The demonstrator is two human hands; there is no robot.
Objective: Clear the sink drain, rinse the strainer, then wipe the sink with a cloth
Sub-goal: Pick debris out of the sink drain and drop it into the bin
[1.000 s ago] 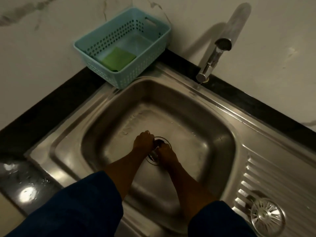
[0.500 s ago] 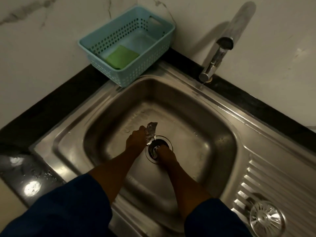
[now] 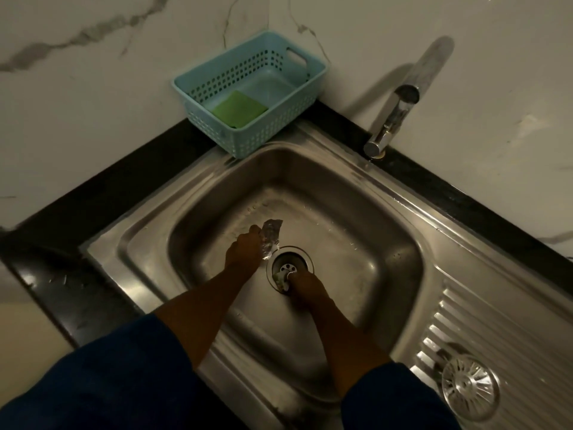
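Note:
Both my hands are down in the steel sink point(image 3: 366, 262). My left hand point(image 3: 245, 252) is shut on a crumpled clear plastic wrapper point(image 3: 270, 238), held just left of the open drain point(image 3: 290, 266). At the drain's near edge, my right hand point(image 3: 305, 288) pinches a small pale-green scrap point(image 3: 280, 279). The round metal strainer point(image 3: 470, 387) lies on the ribbed drainboard at the lower right. A green cloth point(image 3: 239, 109) lies in the light-blue basket point(image 3: 297, 102) behind the sink.
A chrome tap point(image 3: 392, 122) stands at the sink's back right, with no water running. Black countertop point(image 3: 102, 193) borders the sink, and white marble wall rises behind it. My dark blue sleeves fill the bottom of the view.
My left hand has lifted the plastic wrapper out of the drain and moved it left. My right hand stays at the drain's edge, now with a greenish scrap in its fingers.

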